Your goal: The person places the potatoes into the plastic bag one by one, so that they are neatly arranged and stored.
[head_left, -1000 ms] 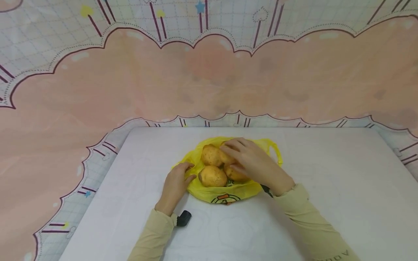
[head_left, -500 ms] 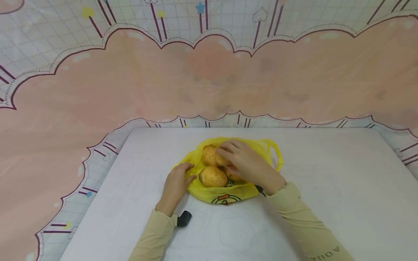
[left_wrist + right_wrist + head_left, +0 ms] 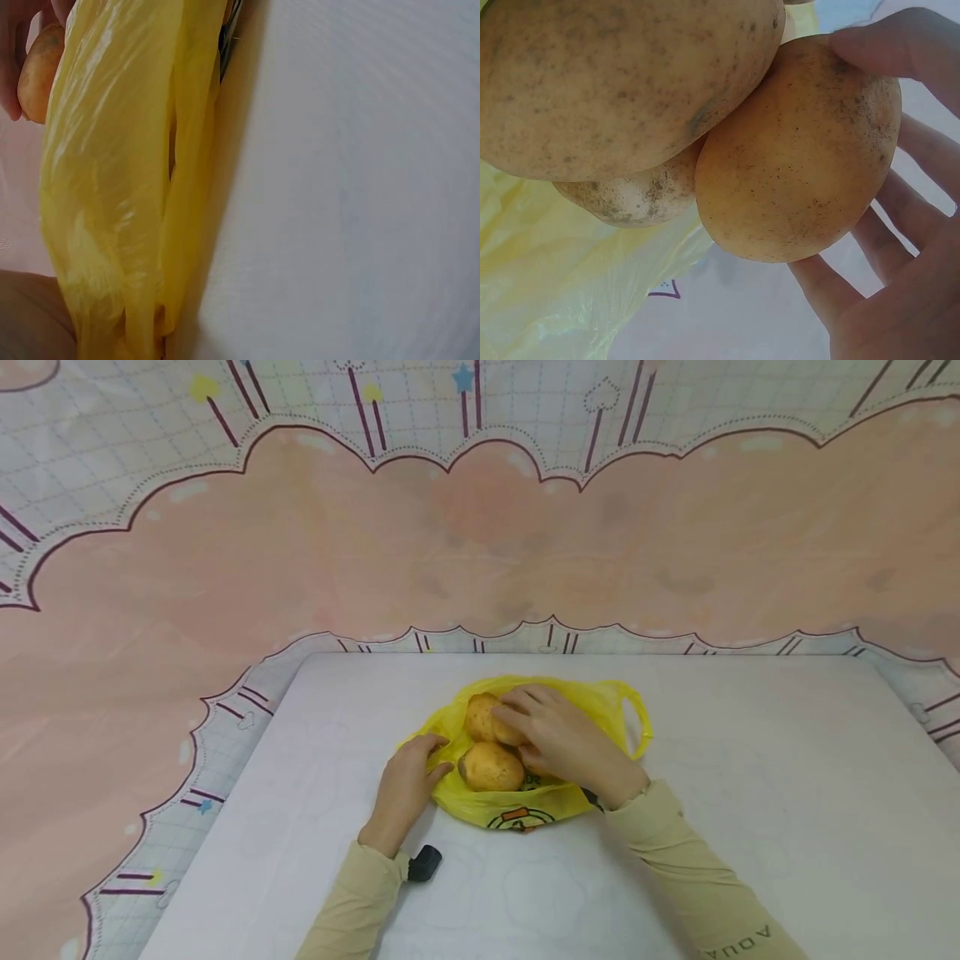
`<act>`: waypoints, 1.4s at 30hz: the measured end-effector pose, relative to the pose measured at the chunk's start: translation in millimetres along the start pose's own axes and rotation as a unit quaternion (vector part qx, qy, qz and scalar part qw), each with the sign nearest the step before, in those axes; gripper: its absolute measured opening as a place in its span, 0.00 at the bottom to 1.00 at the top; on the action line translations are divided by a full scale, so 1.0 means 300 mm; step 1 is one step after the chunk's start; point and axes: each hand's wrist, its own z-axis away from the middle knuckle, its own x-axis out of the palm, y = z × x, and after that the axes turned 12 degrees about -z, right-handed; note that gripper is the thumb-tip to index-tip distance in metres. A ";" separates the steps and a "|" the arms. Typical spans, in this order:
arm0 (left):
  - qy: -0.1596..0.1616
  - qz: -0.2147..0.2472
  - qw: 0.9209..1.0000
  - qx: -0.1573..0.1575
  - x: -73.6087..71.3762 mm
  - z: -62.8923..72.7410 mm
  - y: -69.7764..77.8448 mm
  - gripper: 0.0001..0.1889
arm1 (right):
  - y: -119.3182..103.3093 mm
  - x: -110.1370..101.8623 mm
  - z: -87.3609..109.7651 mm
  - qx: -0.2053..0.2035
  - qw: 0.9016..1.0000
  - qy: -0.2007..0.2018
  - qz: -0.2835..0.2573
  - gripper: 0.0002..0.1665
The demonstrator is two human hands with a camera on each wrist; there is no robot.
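Note:
A yellow plastic bag (image 3: 459,803) lies spread on the table with several potatoes on it. My left hand (image 3: 401,785) holds the bag's left edge between thumb and fingers; the bag's folds fill much of the left wrist view. With my right hand (image 3: 558,739) I grip a potato (image 3: 799,161), thumb on one side and fingers round the other. That potato sits against a larger-looking potato (image 3: 622,82) and partly covers another potato (image 3: 641,196). In the head view, one potato (image 3: 491,767) lies in front and another potato (image 3: 480,717) behind; my right hand hides part of the heap.
The white table (image 3: 757,827) reaches out on both sides of the bag. A bag handle loop (image 3: 643,727) sticks out at the right. A black wrist camera (image 3: 425,863) juts from my left sleeve. Behind the table hangs a patterned cloth (image 3: 480,552).
My right hand has shifted slightly left and closed more round the potato at the heap's right side. My left hand and the bag have stayed nearly where they were.

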 end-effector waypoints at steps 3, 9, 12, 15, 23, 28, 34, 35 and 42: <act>0.003 0.000 1.000 0.003 -0.001 0.002 0.000 0.18 | -0.001 0.004 -0.001 0.000 1.000 0.000 -0.005 0.32; 0.010 0.000 1.000 0.009 0.000 0.002 -0.002 0.18 | 0.001 0.011 0.000 0.001 1.000 0.007 -0.014 0.32; 0.007 -0.001 1.000 0.005 -0.001 0.001 -0.002 0.18 | 0.003 0.015 -0.001 -0.003 1.000 0.008 -0.016 0.31; 0.003 -0.004 1.000 0.001 -0.003 0.002 -0.001 0.18 | 0.003 0.018 -0.001 -0.004 1.000 0.008 -0.018 0.30; 0.005 -0.001 1.000 0.005 -0.002 0.001 0.000 0.17 | 0.002 0.018 0.000 -0.003 1.000 0.011 -0.021 0.29; 0.009 -0.002 1.000 0.006 -0.001 0.000 0.002 0.17 | -0.002 0.010 0.002 0.000 1.000 0.004 -0.013 0.30; 0.001 0.004 1.000 -0.008 -0.007 0.000 0.003 0.19 | -0.006 -0.001 0.011 0.000 1.000 0.008 -0.013 0.30; -0.001 0.007 1.000 -0.012 -0.009 0.000 0.001 0.19 | -0.007 -0.002 0.013 -0.003 1.000 0.010 -0.014 0.30; 0.000 0.020 0.999 -0.026 -0.019 0.006 -0.005 0.20 | -0.005 -0.011 0.023 -0.016 0.999 0.025 -0.029 0.28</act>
